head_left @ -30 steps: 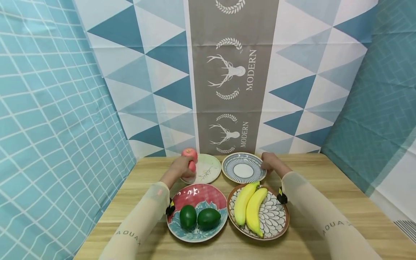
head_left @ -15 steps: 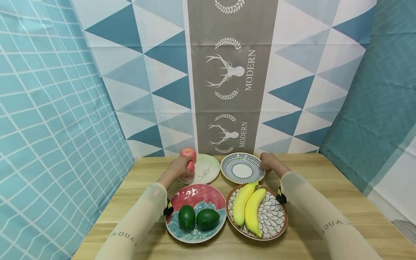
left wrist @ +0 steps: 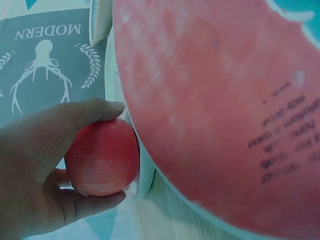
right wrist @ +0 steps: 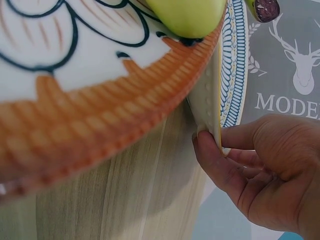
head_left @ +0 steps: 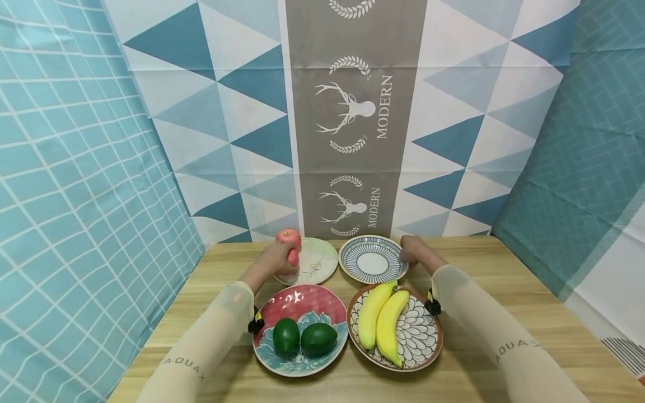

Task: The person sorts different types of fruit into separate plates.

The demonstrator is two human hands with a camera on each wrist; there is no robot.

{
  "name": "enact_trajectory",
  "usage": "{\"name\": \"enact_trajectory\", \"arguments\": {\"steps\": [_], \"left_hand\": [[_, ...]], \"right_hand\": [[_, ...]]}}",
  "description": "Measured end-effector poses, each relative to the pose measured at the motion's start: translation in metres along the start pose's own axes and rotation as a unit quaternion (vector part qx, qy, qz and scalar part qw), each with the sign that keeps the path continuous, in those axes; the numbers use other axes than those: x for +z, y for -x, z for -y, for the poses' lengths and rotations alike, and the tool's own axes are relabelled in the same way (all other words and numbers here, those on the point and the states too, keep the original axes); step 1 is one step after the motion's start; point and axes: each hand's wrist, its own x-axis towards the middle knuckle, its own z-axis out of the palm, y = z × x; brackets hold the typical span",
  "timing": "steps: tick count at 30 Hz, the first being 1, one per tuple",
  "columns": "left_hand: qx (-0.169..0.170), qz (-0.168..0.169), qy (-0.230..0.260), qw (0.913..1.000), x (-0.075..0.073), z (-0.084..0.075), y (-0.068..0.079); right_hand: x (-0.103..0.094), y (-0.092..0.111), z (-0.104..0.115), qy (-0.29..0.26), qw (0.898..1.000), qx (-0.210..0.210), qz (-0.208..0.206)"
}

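Note:
My left hand (head_left: 275, 259) grips a red apple (left wrist: 102, 157) between thumb and fingers, at the left side of the pale green plate (head_left: 319, 263). A second apple (head_left: 288, 237) shows just behind that hand in the head view. Over on the right, my right hand (head_left: 414, 249) pinches the rim of the blue-striped plate (head_left: 373, 264). In the right wrist view, thumb and fingers take that rim (right wrist: 215, 120) from both sides.
Nearer me, a red and blue floral plate (head_left: 300, 366) bears two dark green avocados (head_left: 319, 339). Beside it, a brown-rimmed plate (head_left: 420, 338) holds two bananas (head_left: 392, 327). A patterned cloth wall (head_left: 347, 140) stands behind the wooden table (head_left: 221, 280).
The head view has shifted slightly, so everything sits a little farther left in it. Both hands keep their holds on the apple and the striped plate.

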Motion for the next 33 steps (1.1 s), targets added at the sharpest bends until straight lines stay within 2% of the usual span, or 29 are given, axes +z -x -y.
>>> {"name": "enact_trajectory", "arguments": {"steps": [9,18,27,33], "left_hand": [[0.007,-0.002,-0.007,0.9999,-0.003,-0.004,0.001],[0.013,-0.005,-0.016,0.9998,-0.009,-0.015,0.002],[0.07,-0.006,-0.051,0.9962,-0.017,-0.029,-0.005],[0.094,-0.012,-0.064,0.9935,-0.024,-0.043,-0.01]], "right_hand": [[-0.001,0.0,0.002,0.01,1.0,-0.001,-0.007],[0.0,0.0,0.003,0.001,1.0,-0.001,-0.011],[0.001,0.0,-0.001,0.0,1.0,-0.001,-0.005],[0.003,0.0,-0.002,-0.005,1.0,0.003,-0.002]]}}
